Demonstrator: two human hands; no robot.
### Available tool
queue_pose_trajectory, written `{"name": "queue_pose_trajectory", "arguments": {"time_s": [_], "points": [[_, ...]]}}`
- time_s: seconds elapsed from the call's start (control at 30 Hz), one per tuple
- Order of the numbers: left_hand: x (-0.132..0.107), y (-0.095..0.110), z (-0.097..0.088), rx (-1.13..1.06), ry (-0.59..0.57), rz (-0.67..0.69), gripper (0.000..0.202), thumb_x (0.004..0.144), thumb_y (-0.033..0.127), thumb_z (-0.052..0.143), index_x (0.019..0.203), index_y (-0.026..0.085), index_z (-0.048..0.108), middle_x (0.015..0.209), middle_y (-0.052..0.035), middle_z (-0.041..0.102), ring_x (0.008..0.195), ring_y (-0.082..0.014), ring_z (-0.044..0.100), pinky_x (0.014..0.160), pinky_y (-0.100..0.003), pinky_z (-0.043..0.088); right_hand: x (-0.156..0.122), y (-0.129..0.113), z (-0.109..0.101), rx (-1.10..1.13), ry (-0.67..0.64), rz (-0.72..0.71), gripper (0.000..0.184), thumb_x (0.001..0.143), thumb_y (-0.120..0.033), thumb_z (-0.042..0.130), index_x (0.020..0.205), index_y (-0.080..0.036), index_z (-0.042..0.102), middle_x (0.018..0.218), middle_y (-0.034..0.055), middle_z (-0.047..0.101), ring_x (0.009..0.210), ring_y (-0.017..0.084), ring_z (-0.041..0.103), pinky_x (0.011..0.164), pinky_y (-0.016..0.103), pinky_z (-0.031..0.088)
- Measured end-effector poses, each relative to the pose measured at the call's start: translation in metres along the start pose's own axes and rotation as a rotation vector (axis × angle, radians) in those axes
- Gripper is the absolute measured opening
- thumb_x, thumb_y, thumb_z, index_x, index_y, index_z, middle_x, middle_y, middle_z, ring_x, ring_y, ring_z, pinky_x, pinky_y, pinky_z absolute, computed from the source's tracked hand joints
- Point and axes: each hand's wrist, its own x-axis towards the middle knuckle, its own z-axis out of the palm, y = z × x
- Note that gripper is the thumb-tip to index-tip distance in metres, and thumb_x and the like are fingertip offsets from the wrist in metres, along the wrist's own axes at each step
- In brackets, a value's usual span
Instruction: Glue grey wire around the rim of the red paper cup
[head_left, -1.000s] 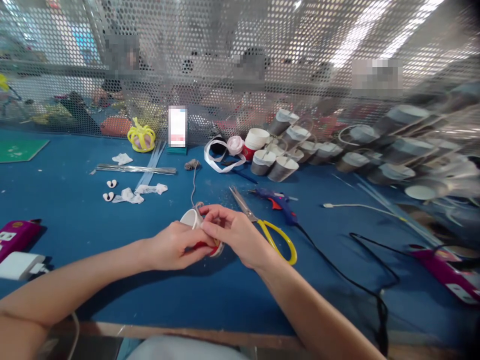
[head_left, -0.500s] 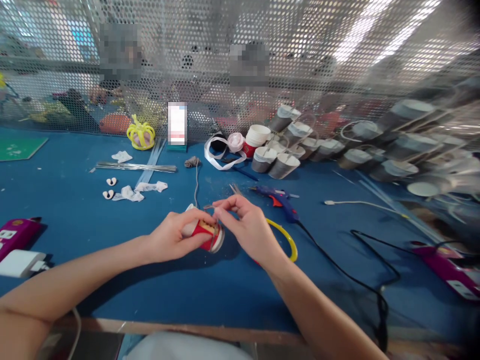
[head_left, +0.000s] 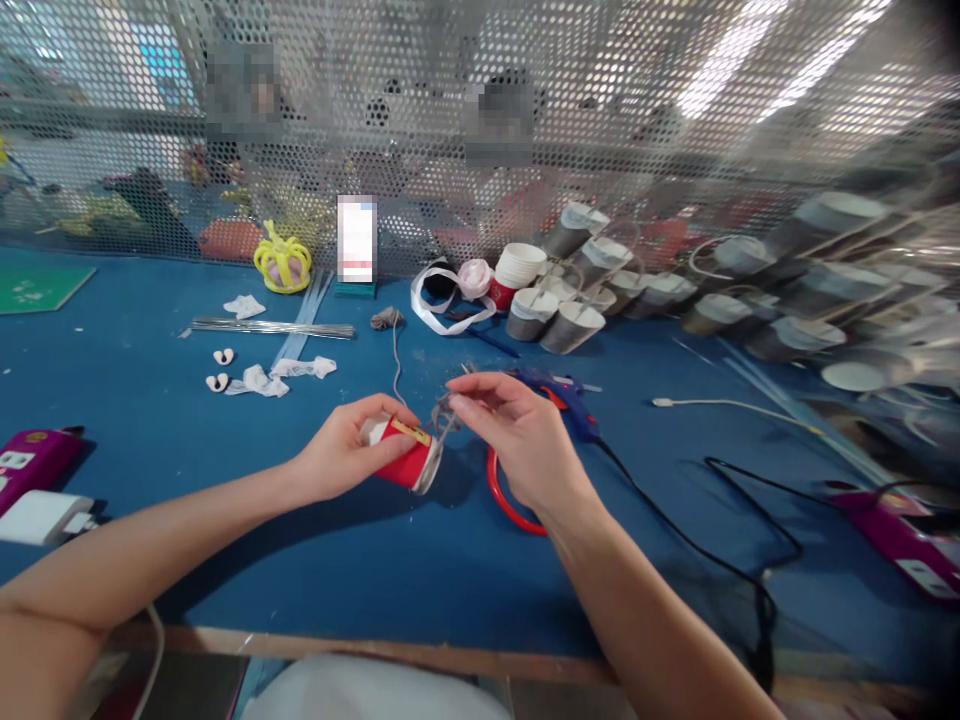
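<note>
My left hand (head_left: 341, 455) is closed round a red paper cup (head_left: 405, 462), which lies on its side just above the blue table (head_left: 375, 570) with its base pointing right. My right hand (head_left: 525, 440) pinches a grey string (head_left: 395, 360) at the cup's upper edge, thumb and fingertips pressed together. The string runs back to a small grey ball (head_left: 386, 320). A red loop (head_left: 501, 497) lies on the table under my right wrist; what it belongs to is hidden. Part of a blue glue gun (head_left: 576, 410) shows behind my right hand.
Grey-wrapped cups (head_left: 570, 325) pile up at the back right beside white ribbon (head_left: 442, 310). A yellow crown (head_left: 283, 265), a phone (head_left: 356, 240) and metal rods (head_left: 270, 328) lie further back. A purple power strip (head_left: 30, 460) is on the left and a black cable (head_left: 720, 570) on the right. People sit behind the perforated screen (head_left: 450, 120).
The cup has been turned so that its red side faces up. My right hand has moved up and back with the string. The yellow scissor handle no longer shows; a red loop does.
</note>
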Motion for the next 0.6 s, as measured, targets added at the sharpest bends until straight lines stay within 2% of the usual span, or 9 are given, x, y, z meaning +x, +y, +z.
{"name": "queue_pose_trajectory", "arguments": {"time_s": [0.2,0.37,0.6], "points": [[0.0020,-0.0021,0.0013,-0.065,0.000,-0.087,0.021,0.069,0.030,0.063,0.080,0.014,0.056,0.068,0.0001,0.063,0.051,-0.0077,0.054,0.049,-0.017,0.043,0.0002,0.0023,-0.0007,-0.110,0.059,-0.069,0.014,0.073,-0.030,0.061,0.084,-0.022,0.065,0.079,0.0012,0.064,0.072,0.014,0.056,0.070,0.030,0.045],[0.0007,0.0002,0.0021,-0.024,-0.010,-0.086,0.019,0.070,0.030,0.062,0.080,0.014,0.056,0.068,0.0001,0.063,0.051,-0.0081,0.055,0.048,-0.018,0.043,0.0027,0.0024,0.0000,-0.227,0.094,-0.100,0.011,0.074,-0.028,0.059,0.082,-0.021,0.064,0.079,0.0018,0.065,0.072,0.015,0.056,0.070,0.030,0.045],[-0.0019,0.0035,0.0025,0.019,-0.015,-0.032,0.014,0.071,0.026,0.060,0.078,0.014,0.057,0.067,0.0012,0.061,0.050,-0.0058,0.051,0.048,-0.015,0.041,0.0052,0.0051,0.0003,-0.224,0.083,-0.082,0.011,0.074,-0.026,0.059,0.081,-0.020,0.064,0.079,0.0018,0.065,0.069,0.013,0.055,0.067,0.029,0.044]]}}
